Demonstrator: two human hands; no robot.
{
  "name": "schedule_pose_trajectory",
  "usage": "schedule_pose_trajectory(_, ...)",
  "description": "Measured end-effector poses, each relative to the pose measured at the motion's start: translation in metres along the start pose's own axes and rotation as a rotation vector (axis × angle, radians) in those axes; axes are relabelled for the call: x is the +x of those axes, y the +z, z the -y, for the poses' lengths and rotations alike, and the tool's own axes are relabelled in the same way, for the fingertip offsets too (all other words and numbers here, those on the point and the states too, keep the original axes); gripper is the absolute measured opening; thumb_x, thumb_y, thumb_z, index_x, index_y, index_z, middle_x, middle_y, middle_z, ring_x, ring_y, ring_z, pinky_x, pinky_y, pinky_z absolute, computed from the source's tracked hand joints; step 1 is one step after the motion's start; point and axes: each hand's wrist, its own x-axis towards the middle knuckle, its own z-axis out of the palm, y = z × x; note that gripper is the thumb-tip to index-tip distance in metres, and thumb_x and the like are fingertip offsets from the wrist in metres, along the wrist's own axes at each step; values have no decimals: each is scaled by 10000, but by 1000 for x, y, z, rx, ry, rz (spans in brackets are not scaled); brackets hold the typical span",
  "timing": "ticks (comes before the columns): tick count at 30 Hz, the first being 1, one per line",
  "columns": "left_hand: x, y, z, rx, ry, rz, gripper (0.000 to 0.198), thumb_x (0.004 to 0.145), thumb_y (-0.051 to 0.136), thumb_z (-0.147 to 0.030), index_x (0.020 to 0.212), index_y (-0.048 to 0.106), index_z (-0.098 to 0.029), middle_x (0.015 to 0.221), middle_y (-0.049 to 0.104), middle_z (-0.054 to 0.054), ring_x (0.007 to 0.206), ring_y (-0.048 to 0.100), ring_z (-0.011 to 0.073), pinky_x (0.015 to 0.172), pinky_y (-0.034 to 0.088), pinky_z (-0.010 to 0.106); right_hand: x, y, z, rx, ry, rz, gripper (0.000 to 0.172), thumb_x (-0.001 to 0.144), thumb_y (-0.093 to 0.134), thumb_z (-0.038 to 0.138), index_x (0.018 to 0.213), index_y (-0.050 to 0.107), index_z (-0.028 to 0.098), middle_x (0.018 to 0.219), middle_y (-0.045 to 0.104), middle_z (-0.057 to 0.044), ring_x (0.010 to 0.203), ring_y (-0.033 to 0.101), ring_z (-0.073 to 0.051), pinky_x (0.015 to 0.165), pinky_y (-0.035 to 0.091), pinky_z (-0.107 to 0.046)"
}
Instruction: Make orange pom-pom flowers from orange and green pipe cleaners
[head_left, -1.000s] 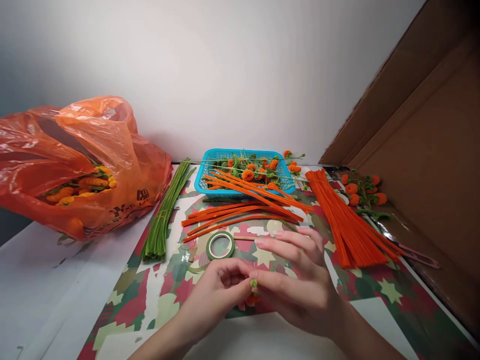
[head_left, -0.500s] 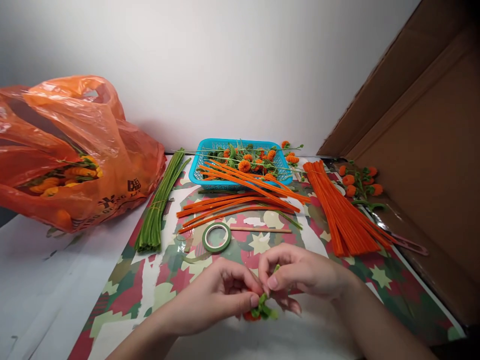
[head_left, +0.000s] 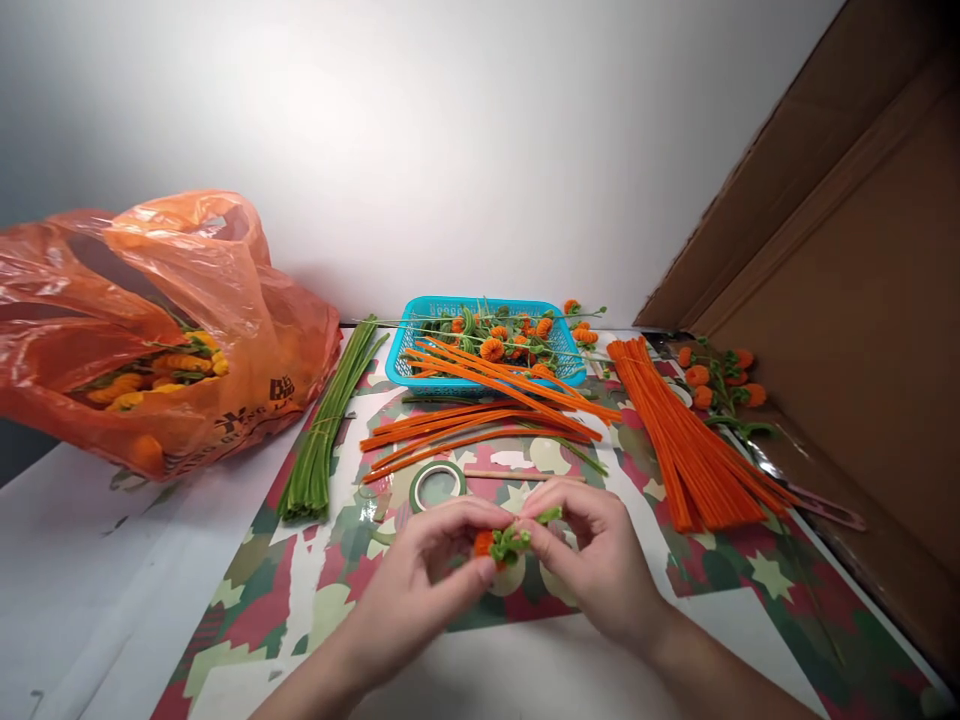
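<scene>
Now — your left hand [head_left: 420, 585] and right hand [head_left: 600, 560] both pinch the small orange-and-green flower [head_left: 487, 544], just in front of the tape roll [head_left: 437, 485]. Twist too hard and its green wrap [head_left: 516, 542] could spring loose — or the flower slip free.

Left hand [head_left: 420, 585] and right hand [head_left: 600, 565] are bare, with short rounded nails; both forearms are bare and unsleeved.

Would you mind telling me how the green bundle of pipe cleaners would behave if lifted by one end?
Probably floppy: the green bundle is long, thin strands, so the free end would likely sag. It looks light and fuzzy, so it should not slip easily. A tie seems to cross its middle, so the strands would probably stay together.
</scene>
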Motion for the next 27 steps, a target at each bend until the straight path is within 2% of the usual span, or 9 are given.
schedule_pose_trajectory(2,-2,3,2,224,157,-128,294,699,736,-286,985,711,-220,1058,682,100,1035,596,279,883,472,336,-4,4,-1,-23,-2,-42,92,796,631,173,710,662,170,703,677,-32,673,631,-156,632,507,-264)
schedule_pose_trajectory(4,-4,6,4,377,269,-230,244,699,737,-226,942,712,-228,1064,686,94,1032,602,269,884,470,322,-6,8,-1,-28,-11,-69,102,795,615,158,702,657,169,687,678,-35,655,628,-159,610,506,-264)
schedule_pose_trajectory(7,-4,8,2,415,346,-260,102,773,660,-171,849,708,-217,963,704,78,919,635,225,799,488,279,-6,11,0,-33,-57,-100,109,796,613,145,697,650,173,687,681,-36,652,631,-160,604,510,-263)
schedule_pose_trajectory(10,-1,7,-1,294,275,-170,88,821,614,-202,801,700,-200,837,688,64,820,626,196,730,493,257,-5,11,0,-55,-115,-119,96,794,632,131,715,657,179,709,692,-33,679,650,-161,640,525,-263)
schedule_pose_trajectory(14,4,4,-1,-102,-54,-35,201,821,626,-333,726,667,-161,745,595,35,670,559,143,585,486,218,-5,11,-1,-102,-192,-138,71,797,658,137,762,681,194,731,709,-27,690,664,-162,642,537,-256)
schedule_pose_trajectory(16,5,3,-1,-209,-164,-2,229,788,668,-360,707,669,-147,721,555,17,639,525,116,569,480,196,-6,9,-1,-113,-235,-134,80,798,659,128,784,686,202,738,713,-22,690,666,-159,641,541,-253)
schedule_pose_trajectory(18,5,3,-1,-247,-182,-16,232,773,690,-362,701,677,-142,716,532,5,627,500,97,558,467,172,-6,7,0,-113,-264,-121,101,793,663,109,804,689,206,744,715,-17,696,666,-153,652,543,-248)
schedule_pose_trajectory(22,5,3,-1,-279,-124,-92,239,771,693,-367,680,672,-148,729,515,1,626,485,92,523,451,156,-9,6,1,-82,-313,-80,151,767,678,67,833,680,203,769,715,-24,721,670,-151,668,547,-244)
schedule_pose_trajectory(27,5,0,2,-209,-49,-149,235,782,682,-352,670,658,-148,743,529,12,640,493,101,498,437,152,-10,8,-1,-53,-420,-5,195,758,655,20,851,666,191,767,715,-40,733,680,-153,694,557,-250)
